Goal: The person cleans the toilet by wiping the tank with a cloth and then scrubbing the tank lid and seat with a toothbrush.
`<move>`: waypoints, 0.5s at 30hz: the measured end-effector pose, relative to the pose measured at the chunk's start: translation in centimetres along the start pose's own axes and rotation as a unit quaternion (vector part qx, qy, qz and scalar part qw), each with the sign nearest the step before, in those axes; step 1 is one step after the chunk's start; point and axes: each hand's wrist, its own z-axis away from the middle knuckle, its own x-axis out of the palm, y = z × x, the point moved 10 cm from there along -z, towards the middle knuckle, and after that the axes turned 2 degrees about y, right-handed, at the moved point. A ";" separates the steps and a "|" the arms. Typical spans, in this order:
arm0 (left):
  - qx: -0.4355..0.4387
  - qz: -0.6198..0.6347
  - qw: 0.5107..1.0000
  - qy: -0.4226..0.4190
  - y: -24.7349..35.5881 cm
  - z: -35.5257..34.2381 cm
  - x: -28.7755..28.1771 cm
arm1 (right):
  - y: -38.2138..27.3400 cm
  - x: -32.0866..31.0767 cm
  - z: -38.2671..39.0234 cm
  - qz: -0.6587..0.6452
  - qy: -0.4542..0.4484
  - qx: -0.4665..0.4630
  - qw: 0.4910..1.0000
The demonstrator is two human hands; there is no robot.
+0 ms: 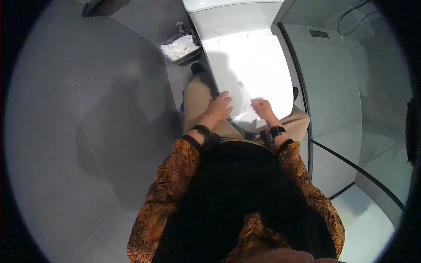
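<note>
A white toilet lid (258,61) lies closed in front of me. My left hand (219,107) is at the lid's near left edge, its fingers apart and nothing seen in them. Over the near part of the lid, my right hand (262,108) is closed and slightly blurred. A faint, pale streak runs from its fingers toward the upper left, ending in a small grey spot. Whether that is a thin thing in the hand or a shadow and reflection, I cannot tell. Black bands with small devices circle both wrists.
Left of the toilet stands a black bin (188,57) filled with crumpled white paper. The white cistern (232,19) rises behind the lid. On the right, a black-framed glass partition (302,87) borders a shower area with a floor drain (319,34) and a hose (351,30).
</note>
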 end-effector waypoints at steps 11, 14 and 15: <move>-0.024 0.023 0.999 0.005 0.4 0.2 -1.0 | 3.3 -13.8 -7.0 0.041 0.162 0.048 0.985; -0.042 0.037 0.998 0.004 -0.2 0.6 -1.1 | 2.1 -15.2 -6.9 -0.024 0.169 0.085 0.982; -0.039 0.035 0.999 0.001 -0.1 0.5 -1.0 | 1.6 -15.0 -6.8 -0.022 0.170 0.086 0.981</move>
